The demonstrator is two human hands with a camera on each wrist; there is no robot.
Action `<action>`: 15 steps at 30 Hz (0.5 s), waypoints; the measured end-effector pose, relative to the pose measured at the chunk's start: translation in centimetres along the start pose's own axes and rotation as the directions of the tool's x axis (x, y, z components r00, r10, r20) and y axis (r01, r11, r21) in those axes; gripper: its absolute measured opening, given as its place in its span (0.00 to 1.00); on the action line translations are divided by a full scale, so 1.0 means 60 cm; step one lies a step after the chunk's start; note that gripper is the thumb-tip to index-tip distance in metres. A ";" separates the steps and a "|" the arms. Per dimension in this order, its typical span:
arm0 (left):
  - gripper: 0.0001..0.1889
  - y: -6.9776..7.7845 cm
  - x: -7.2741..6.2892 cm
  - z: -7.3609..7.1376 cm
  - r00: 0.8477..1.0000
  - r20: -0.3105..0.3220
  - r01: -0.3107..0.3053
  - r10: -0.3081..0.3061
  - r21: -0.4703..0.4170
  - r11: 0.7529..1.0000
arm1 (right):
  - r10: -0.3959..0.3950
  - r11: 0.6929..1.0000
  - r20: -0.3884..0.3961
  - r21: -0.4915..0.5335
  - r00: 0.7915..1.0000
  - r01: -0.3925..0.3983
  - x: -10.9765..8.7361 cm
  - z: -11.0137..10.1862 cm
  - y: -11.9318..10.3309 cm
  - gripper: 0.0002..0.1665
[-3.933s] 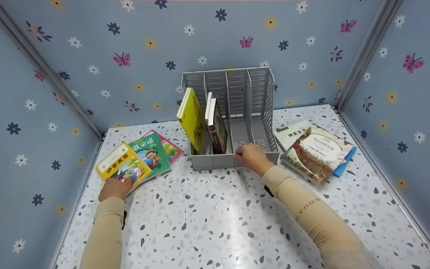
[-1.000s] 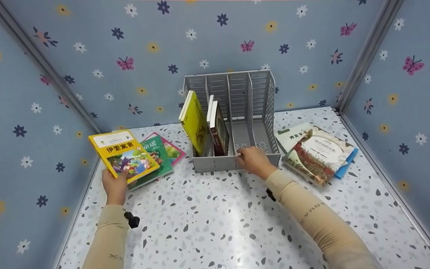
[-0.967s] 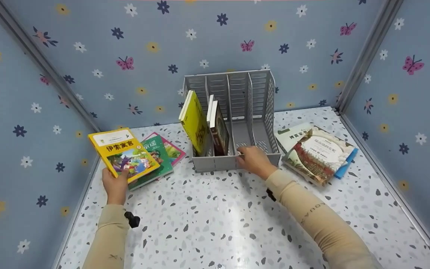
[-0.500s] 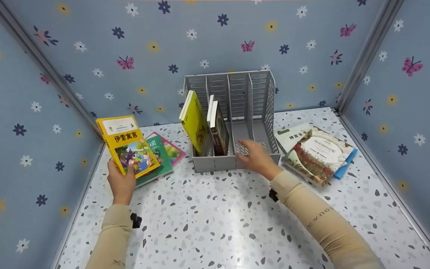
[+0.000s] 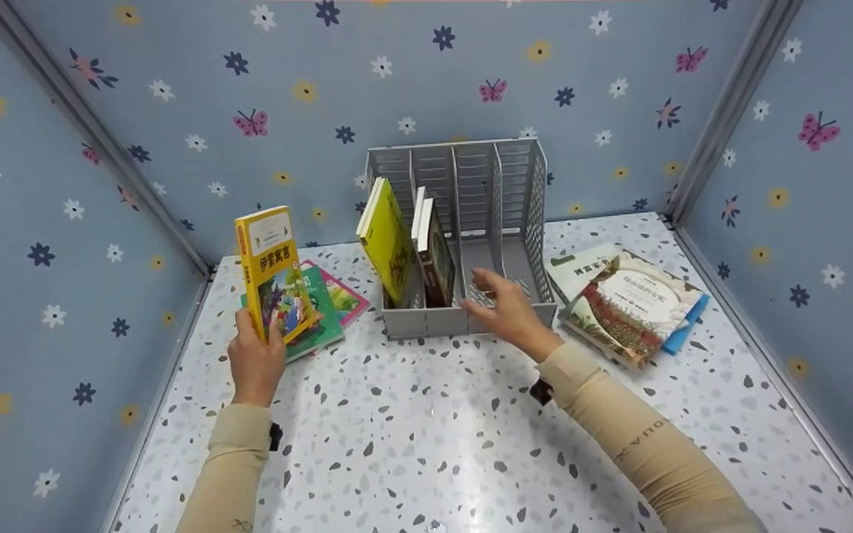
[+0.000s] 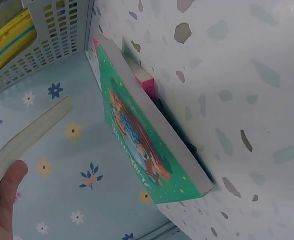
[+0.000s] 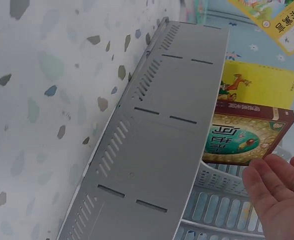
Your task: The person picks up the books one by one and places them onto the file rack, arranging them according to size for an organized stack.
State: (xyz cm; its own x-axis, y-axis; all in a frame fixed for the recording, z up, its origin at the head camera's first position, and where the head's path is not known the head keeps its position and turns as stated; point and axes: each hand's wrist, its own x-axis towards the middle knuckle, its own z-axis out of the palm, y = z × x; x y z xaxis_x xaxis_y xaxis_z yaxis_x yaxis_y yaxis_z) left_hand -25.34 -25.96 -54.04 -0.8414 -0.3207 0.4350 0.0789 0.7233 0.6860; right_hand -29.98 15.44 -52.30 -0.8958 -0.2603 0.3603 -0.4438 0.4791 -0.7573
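My left hand [image 5: 258, 363] grips a yellow picture book [image 5: 271, 270] by its lower end, raised and tilted with the spine showing. Beneath it a green book [image 5: 323, 314] lies over a pink one [image 5: 346, 296] on the table. My right hand [image 5: 509, 307], fingers loosely bent and holding nothing, hovers at the front edge of a grey file rack [image 5: 426, 323]. Yellow-green books [image 5: 386, 244] lean in the rack's leftmost slot. A dark brown book [image 5: 437, 259] stands beside a white-edged one in the second slot; in the right wrist view my fingertips [image 7: 259, 167] are close to the brown book.
To the right of the rack lies a stack: a book with a floral cover [image 5: 630, 303], a pale green book [image 5: 578, 266] and a blue one [image 5: 686, 326]. Flower-patterned walls [image 5: 308, 111] enclose the speckled table [image 5: 426, 429] on three sides.
My left hand has picked up the yellow book from the pile, lifted it and turned it more upright while moving right. My right hand has let go of the rack's front edge.
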 end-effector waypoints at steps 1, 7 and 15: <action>0.19 0.003 -0.001 0.000 1.000 -0.007 -0.025 0.025 0.014 1.000 | 0.003 1.000 -0.006 0.021 1.000 -0.003 -0.001 0.000 -0.003 0.35; 0.17 0.014 -0.006 0.005 0.986 -0.029 -0.161 0.164 0.080 0.984 | 0.027 0.993 -0.024 0.117 0.999 -0.025 -0.004 -0.002 -0.025 0.42; 0.16 0.028 -0.010 0.012 0.904 -0.070 -0.403 0.421 0.184 0.896 | 0.045 0.970 -0.031 0.240 0.999 -0.036 -0.005 -0.004 -0.056 0.46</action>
State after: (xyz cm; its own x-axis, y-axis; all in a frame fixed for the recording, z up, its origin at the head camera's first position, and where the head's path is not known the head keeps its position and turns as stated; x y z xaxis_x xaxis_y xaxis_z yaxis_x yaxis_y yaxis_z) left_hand -25.07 -24.11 -53.59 -0.6905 -0.0281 0.7228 0.3116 0.8902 0.3324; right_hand -28.24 14.14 -49.73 -0.9152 -0.2125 0.3424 -0.3921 0.2730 -0.8785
